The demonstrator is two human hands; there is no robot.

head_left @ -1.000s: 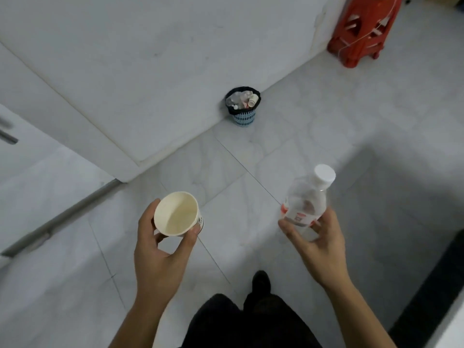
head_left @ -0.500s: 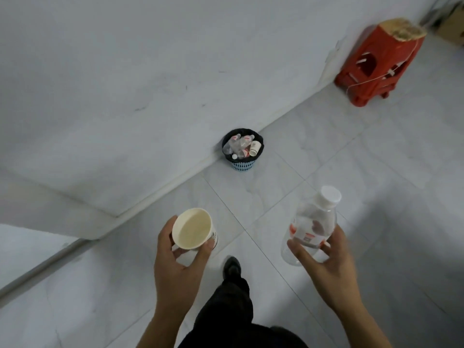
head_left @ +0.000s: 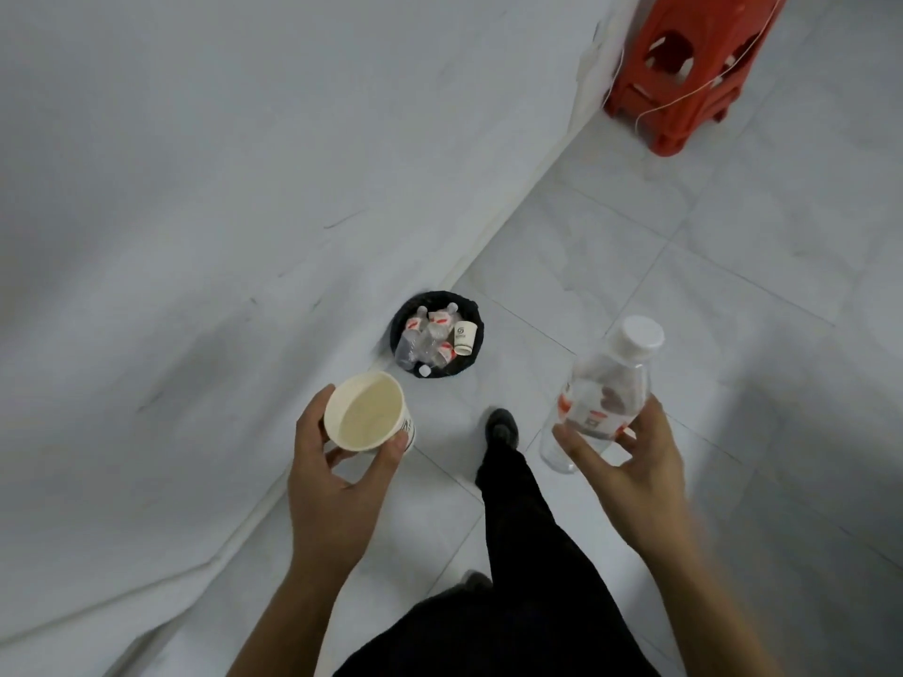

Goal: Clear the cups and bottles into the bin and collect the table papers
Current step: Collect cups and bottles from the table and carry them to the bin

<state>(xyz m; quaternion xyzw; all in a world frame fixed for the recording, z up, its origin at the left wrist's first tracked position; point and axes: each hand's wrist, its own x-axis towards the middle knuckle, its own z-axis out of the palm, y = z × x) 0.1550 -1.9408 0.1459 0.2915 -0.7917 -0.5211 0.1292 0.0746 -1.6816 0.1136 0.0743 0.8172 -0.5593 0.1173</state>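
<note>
My left hand (head_left: 332, 486) grips an empty paper cup (head_left: 367, 411) by its side, mouth facing up. My right hand (head_left: 630, 461) holds a clear plastic bottle (head_left: 603, 388) with a white cap and a red-and-white label, tilted slightly. A small black-lined bin (head_left: 468, 360) stands on the floor by the wall, just ahead of the cup. Several crushed bottles and a paper cup lie inside it. Both hands are short of the bin, the cup nearer to it.
A white wall (head_left: 220, 188) runs along the left down to the tiled floor (head_left: 684, 266). A red plastic stool (head_left: 684, 66) stands at the far right by the wall corner. My dark trouser leg and shoe (head_left: 503, 427) step forward between my hands.
The bin has come much closer and lower in view as I walk toward it. Both hands keep their hold on the cup and the bottle.
</note>
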